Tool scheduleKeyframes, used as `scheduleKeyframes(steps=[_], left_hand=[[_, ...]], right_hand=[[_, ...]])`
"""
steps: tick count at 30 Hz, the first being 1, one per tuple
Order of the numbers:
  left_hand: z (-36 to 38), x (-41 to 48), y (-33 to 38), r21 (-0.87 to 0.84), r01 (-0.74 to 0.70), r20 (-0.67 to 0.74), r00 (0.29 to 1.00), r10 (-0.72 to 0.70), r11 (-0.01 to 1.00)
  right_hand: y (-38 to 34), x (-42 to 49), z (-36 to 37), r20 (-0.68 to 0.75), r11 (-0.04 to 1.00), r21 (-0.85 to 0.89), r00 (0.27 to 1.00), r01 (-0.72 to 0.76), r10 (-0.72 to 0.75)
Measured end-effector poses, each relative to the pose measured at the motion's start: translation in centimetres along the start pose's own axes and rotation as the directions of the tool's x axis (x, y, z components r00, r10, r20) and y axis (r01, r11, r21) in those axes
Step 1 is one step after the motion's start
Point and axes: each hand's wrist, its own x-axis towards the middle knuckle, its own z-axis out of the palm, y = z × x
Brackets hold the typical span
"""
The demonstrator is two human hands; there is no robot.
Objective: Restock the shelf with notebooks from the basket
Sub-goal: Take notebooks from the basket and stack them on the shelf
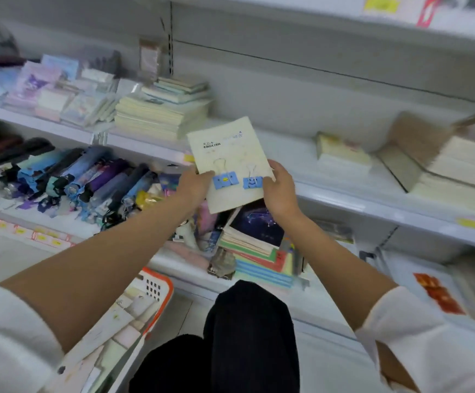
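Head view: your left hand [194, 186] and right hand [281, 191] both grip one cream notebook [230, 150] marked ENGLISH. The hands hold its lower side edges, thumbs on the cover beside two blue clips [225, 180]. You hold it tilted in front of the white shelf [344, 195], between a stack of pale notebooks [162, 114] and a smaller pile [341, 154]. Lower left, the orange-rimmed basket [161, 282] sits beside your knee [247, 313], pale covers showing inside.
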Motion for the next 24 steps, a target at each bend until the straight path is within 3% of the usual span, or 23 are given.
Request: scheduleKeyframes(steps=[5,10,16,24], left_hand=[[8.9,1.3,2.8,-0.216,0.071,0.09,0.995,-0.053,0.974],[17.0,3.2,5.2,-0.158,0.013,0.134,0.991,0.008,0.987],[23.8,7.5,6.3,-0.123,-0.033,0.092,0.995,0.044,0.992],[29.2,12.3,6.1,0.057,-0.09,0.149,0.986,0.08,0.994]], right_hand=[[1.7,2.8,-8.4,-0.26,0.999,-0.039,0.965,-0.035,0.024],[4.2,5.5,-14.8,-0.373,0.994,-0.084,0.927,-0.069,0.033],[6.8,10.0,-20.0,-0.344,0.94,-0.316,0.939,-0.126,0.01],[9.4,15.2,-22.4,-0.384,0.919,-0.259,0.905,-0.297,0.184]])
